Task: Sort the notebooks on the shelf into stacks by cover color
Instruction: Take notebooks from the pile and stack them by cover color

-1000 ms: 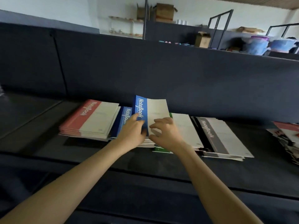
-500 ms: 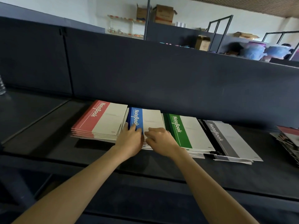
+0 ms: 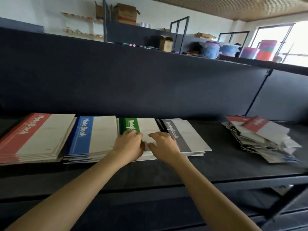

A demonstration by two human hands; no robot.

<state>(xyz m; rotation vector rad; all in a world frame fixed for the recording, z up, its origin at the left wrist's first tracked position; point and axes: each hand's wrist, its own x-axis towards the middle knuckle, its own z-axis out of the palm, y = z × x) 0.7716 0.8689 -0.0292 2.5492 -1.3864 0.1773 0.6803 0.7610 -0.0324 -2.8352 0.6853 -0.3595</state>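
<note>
Four sorted stacks, both your hands on the green one
Your left hand (image 3: 128, 145) bends its fingers over the near end of the green stack (image 3: 148, 127), on the colour band; whether it grips, I cannot tell. Your right hand (image 3: 162, 144) rests loosely bent fingers on the pale cover, holding nothing. That stack lies directly under both hands on the shelf (image 3: 216, 164), between the blue stack (image 3: 83, 135) and the grey stack (image 3: 188, 135), its long axis running away from you, band on its left. The unsorted pile (image 3: 260, 139) sits well apart, on your right hand's side
</note>
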